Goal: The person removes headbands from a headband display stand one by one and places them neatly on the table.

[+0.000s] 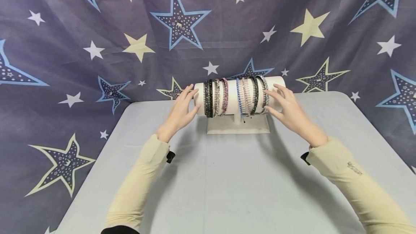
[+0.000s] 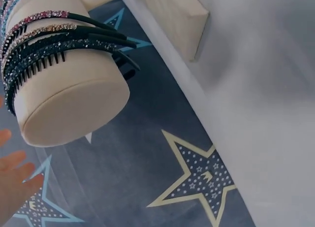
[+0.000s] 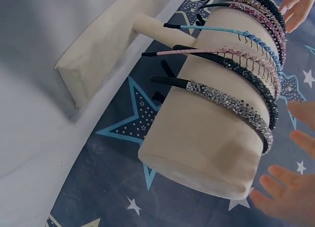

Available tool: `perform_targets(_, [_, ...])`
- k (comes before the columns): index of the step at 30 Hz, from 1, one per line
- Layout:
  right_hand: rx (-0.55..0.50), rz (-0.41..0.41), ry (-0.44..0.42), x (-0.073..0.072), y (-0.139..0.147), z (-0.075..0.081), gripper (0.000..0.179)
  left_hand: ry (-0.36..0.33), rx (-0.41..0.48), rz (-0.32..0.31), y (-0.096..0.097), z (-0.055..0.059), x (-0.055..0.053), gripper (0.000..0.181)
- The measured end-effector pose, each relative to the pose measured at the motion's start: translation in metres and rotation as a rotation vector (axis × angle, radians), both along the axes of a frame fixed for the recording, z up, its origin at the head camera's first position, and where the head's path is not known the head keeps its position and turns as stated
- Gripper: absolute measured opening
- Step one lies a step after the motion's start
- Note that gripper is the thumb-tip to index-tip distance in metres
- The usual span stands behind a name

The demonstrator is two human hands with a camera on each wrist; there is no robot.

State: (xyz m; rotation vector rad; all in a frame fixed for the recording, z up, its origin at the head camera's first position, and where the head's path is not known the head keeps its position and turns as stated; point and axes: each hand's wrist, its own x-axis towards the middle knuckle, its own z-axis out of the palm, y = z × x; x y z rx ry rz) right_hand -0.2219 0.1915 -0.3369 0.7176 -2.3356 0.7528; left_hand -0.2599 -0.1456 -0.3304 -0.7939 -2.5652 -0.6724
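A padded cream roll (image 1: 232,98) stands crosswise on a T-shaped stand with a flat base (image 1: 238,128). Several headbands are fitted round it. At its left part sit black glittery headbands (image 1: 208,100) and a pink glittery one (image 1: 225,96); farther right come a blue braided headband (image 1: 239,96), a pale pink one and a silver glittery headband (image 3: 226,99). My left hand (image 1: 182,110) is beside the roll's left end, fingers spread and relaxed. At the right end my right hand (image 1: 289,111) has loosely bent, parted fingers close to the silver headband. Neither hand grips anything.
The stand is toward the far edge of a table with a pale grey cover (image 1: 227,176). Behind it hangs a dark curtain (image 1: 227,39) printed with stars. Both forearms reach in from the near side in cream sleeves (image 1: 139,183), with black straps at the wrists.
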Motion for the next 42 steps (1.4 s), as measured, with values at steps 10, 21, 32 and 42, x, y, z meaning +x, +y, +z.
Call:
perform_targets(10, [-0.001, -0.042, 0.021, -0.007, -0.005, -0.01, 0.046, -0.052, 0.156, -0.017, 0.008, -0.013, -0.008, 0.046])
perform_targets(21, [-0.021, -0.07, 0.097, -0.012, -0.007, -0.02, 0.049, -0.061, 0.307, -0.008, 0.013, -0.026, -0.011, 0.045])
perform_targets(32, [-0.106, -0.039, 0.156, -0.015, -0.003, -0.027, 0.049, -0.058, 0.34, -0.016, 0.017, -0.031, -0.011, 0.046])
perform_targets(42, [-0.183, -0.056, 0.118, -0.012, 0.001, -0.026, 0.047, -0.073, 0.344, -0.01, 0.016, -0.03, -0.01, 0.046])
